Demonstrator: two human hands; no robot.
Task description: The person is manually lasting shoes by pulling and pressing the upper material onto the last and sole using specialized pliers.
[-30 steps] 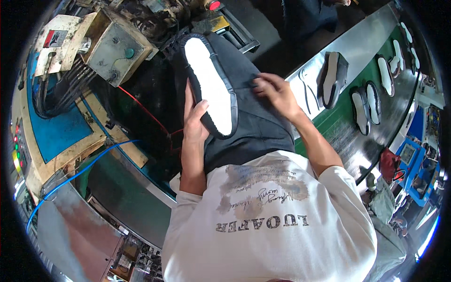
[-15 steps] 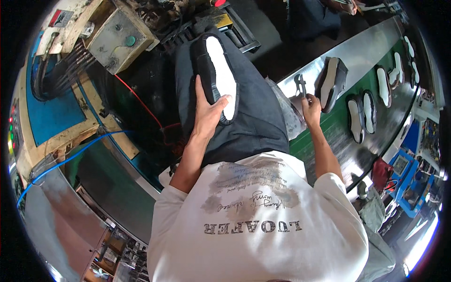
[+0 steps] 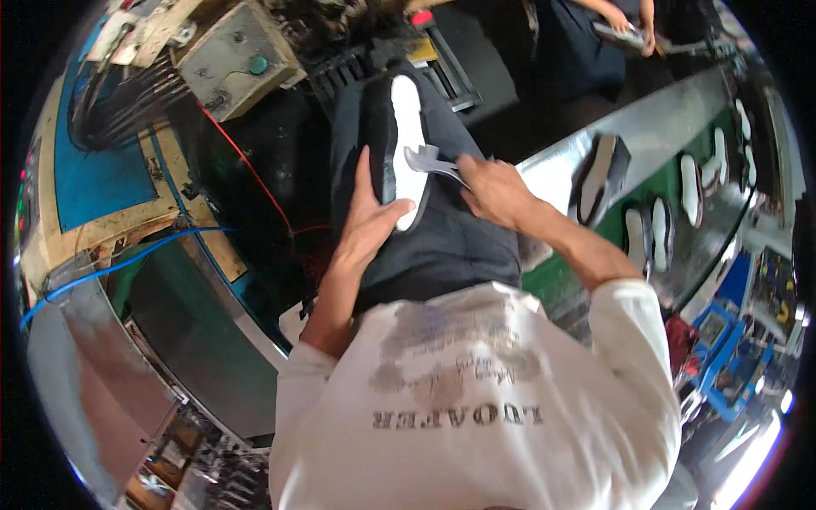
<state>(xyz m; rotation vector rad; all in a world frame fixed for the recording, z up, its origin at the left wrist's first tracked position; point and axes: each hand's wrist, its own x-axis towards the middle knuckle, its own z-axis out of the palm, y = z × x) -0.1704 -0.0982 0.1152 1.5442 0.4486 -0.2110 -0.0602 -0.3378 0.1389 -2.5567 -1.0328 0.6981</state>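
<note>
A black shoe point(image 3: 408, 119) lies along my thighs, its white underside facing up. Wrapped round its near end, my left hand point(image 3: 367, 225) has the thumb pressed on the white underside and the fingers along the black side. My right hand point(image 3: 497, 194) is closed on the handles of metal pincers point(image 3: 435, 164), which have a curved jaw and a square lug. The head of the pincers is over the right edge of the white underside, near its middle; whether it touches cannot be made out.
To the right, a dark shoe point(image 3: 600, 178) lies beside a metal ledge point(image 3: 659, 106), and several pale-soled shoes point(image 3: 690, 191) lie on a green conveyor. A box with a green button point(image 3: 257, 65) stands upper left. Another person's hands point(image 3: 629, 30) hold something at the top right.
My right hand has lifted the pincers from the metal ledge at the right and brought them left over the shoe. My left hand keeps its hold. The other person's hands show more fully.
</note>
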